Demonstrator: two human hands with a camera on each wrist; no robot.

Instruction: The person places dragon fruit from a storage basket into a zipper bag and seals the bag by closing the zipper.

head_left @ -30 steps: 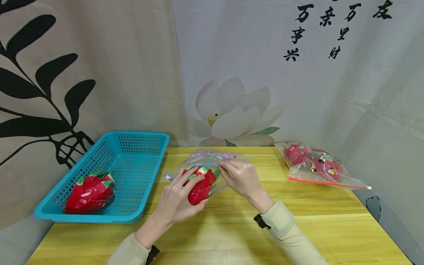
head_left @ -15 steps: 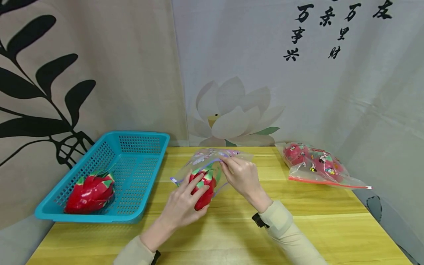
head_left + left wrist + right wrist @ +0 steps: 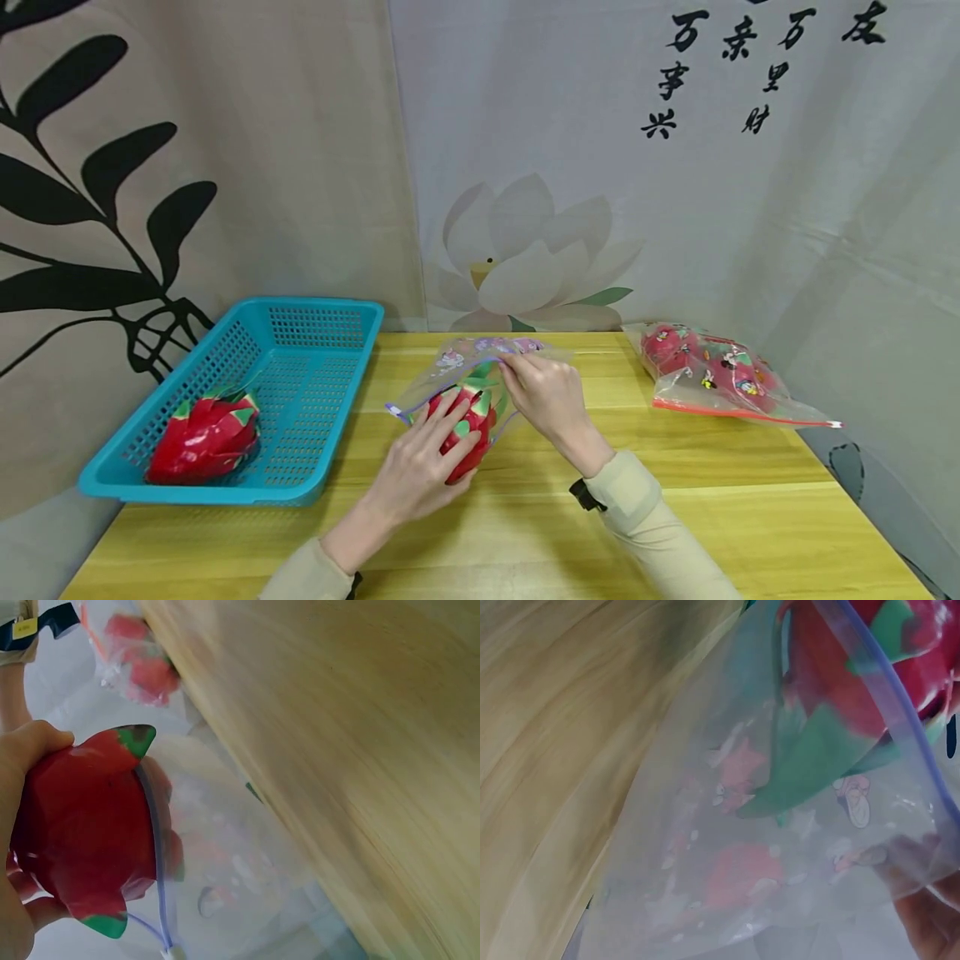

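Note:
My left hand (image 3: 423, 458) grips a red dragon fruit (image 3: 474, 433) with green-tipped scales, fingers spread over its top. The fruit's leafy far end is inside the mouth of a clear zip bag (image 3: 435, 379) with a purple zip strip and printed cartoon figures. In the right wrist view, a long green leaf of the dragon fruit (image 3: 817, 757) shows through the bag's film. My right hand (image 3: 551, 400) pinches the bag's edge at the right of its mouth and holds it raised. The left wrist view has the near end of the dragon fruit (image 3: 90, 825) outside the zip strip.
A blue perforated basket (image 3: 330, 417) stands at the left, with another dragon fruit (image 3: 202, 440) in its near end. At the back right lies a zip bag (image 3: 720, 375) with a red strip and red fruit inside. The wooden table (image 3: 750, 525) meets a cloth backdrop behind.
My left hand and the dragon fruit have shifted right, with the leafy end now deeper in the bag. The bag's mouth has been spread wider, and my right hand keeps hold of its edge.

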